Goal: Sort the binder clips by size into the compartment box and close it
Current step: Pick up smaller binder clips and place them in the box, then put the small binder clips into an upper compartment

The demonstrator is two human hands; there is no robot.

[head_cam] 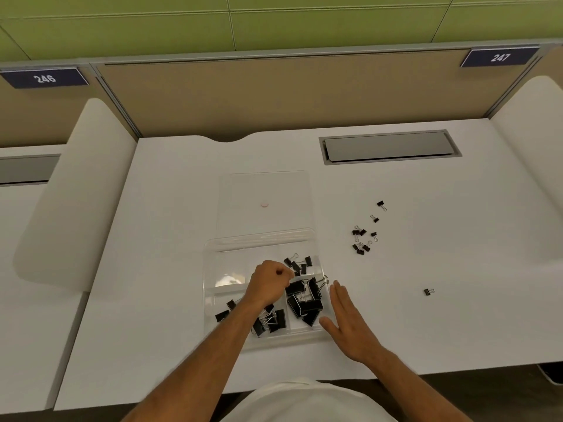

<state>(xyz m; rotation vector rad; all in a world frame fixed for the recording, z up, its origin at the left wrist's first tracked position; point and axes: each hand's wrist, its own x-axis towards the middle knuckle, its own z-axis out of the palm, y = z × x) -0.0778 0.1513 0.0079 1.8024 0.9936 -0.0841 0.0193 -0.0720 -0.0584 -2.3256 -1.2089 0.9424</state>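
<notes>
On the white desk (170, 239) before a tan partition (274, 95), left hand (269, 283) fingers curl over the compartment box (213, 300), right hand (347, 324) flat.

Clear plastic compartment box (213, 303) lying open on tabletop (170, 226), transparent lid (265, 193) flat behind it. Large black binder clips (306, 301) heaped in right compartment, medium clips (271, 321) in near-left, smaller clips (298, 264) in far-right. Tiny clips (364, 236) scattered loose well to the right, one stray clip (428, 291) nearer.

Left hand (269, 283) curled, right hand (350, 322) flat.
</notes>
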